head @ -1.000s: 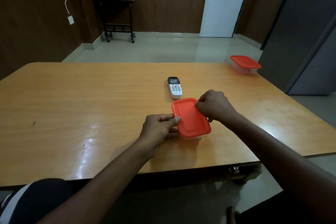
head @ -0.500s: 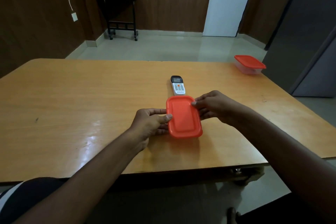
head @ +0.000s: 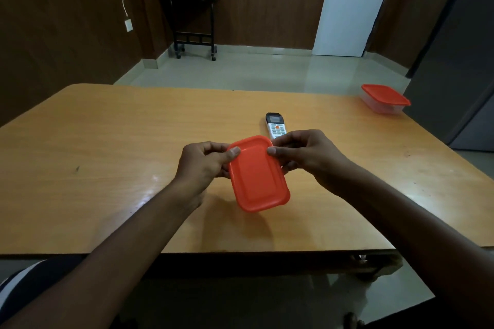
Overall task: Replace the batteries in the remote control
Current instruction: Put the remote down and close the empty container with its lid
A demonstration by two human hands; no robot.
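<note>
Opening the lidded box, remote waiting behind

Your left hand (head: 203,165) pinches the orange-lidded box (head: 258,173) at its left edge, thumb on the lid; your right hand (head: 307,155) clasps the far right corner. Steady the base with the left grip and peel that corner up slowly, so nothing spills. The remote (head: 276,125) lies face-up just beyond, on the glossy wooden bench (head: 107,141); a second lidded box (head: 385,99) sits far right, before the white door (head: 352,8).

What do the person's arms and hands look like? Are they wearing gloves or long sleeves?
No gloves and no long sleeves. The left hand and the right hand are bare, with no rings, watch or bracelets showing, and both forearms are uncovered. A bit of black-and-white striped cloth shows at the bottom left corner.
</note>
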